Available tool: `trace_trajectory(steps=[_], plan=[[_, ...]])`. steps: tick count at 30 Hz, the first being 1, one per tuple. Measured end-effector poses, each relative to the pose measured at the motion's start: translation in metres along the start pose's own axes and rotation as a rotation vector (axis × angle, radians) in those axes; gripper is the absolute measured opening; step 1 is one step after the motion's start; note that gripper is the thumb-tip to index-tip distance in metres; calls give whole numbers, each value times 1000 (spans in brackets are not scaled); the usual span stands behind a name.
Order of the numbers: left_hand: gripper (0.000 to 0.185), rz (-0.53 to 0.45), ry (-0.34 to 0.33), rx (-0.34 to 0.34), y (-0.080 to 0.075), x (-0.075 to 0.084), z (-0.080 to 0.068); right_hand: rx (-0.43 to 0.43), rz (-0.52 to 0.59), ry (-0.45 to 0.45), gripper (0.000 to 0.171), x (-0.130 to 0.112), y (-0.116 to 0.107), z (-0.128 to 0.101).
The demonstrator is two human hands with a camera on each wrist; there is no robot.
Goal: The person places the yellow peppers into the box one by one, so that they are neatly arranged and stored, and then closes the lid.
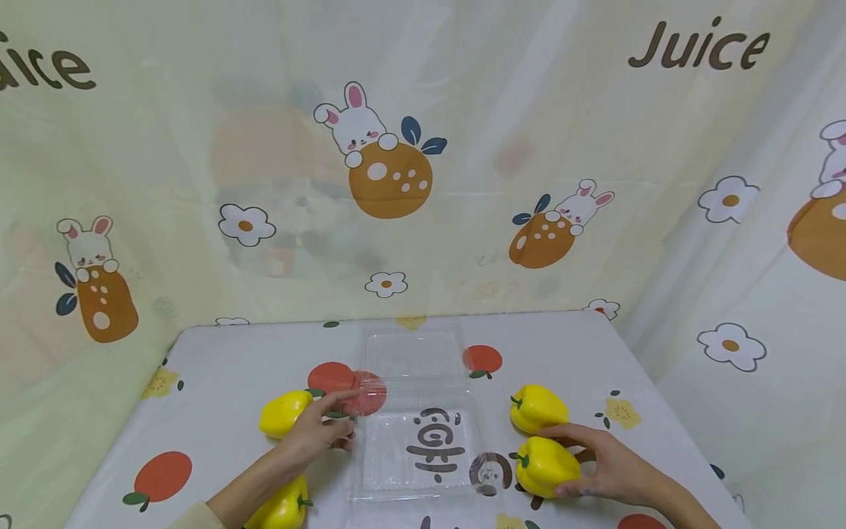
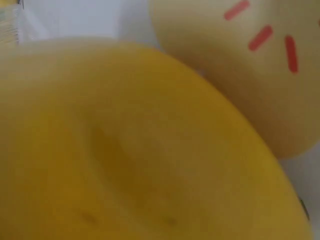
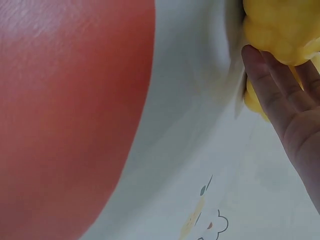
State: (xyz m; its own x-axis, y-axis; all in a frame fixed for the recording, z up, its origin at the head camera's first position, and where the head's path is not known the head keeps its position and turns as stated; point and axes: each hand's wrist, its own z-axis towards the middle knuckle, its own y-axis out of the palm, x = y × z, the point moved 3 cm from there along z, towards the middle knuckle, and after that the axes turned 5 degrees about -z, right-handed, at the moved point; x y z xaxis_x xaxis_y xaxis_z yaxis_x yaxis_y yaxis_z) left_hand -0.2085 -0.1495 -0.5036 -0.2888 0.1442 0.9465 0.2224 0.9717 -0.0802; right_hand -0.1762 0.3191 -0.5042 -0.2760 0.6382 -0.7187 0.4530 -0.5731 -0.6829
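A clear plastic clamshell container [image 1: 416, 470] lies open mid-table, its lid [image 1: 413, 356] folded back. Four yellow bell peppers lie around it. My left hand [image 1: 345, 422] rests at the container's left rim with fingers stretched out, just right of the left pepper [image 1: 284, 413]. Another pepper [image 1: 283, 507] lies under that forearm and fills the left wrist view [image 2: 140, 150]. My right hand [image 1: 573, 461] grips the front right pepper [image 1: 543, 464], thumb on top and fingers below. The right wrist view shows those fingers [image 3: 280, 100] against the pepper [image 3: 280, 25]. A fourth pepper [image 1: 538, 406] sits just behind.
The table [image 1: 231, 353] wears a white cloth printed with red fruit and flowers. Printed curtains close it in at the back and both sides. The table's right edge runs near the right peppers.
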Motion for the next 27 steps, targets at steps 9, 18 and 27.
trace_trajectory(steps=[9,18,27], plan=[[57,-17,9,7,1,1,-4,-4,16,5,66,-1,1,3],[55,-18,-16,72,2,-1,-3,4,14,-9,65,-1,2,2],[55,-2,-38,82,3,-2,-3,50,-61,-25,68,-5,-4,0]])
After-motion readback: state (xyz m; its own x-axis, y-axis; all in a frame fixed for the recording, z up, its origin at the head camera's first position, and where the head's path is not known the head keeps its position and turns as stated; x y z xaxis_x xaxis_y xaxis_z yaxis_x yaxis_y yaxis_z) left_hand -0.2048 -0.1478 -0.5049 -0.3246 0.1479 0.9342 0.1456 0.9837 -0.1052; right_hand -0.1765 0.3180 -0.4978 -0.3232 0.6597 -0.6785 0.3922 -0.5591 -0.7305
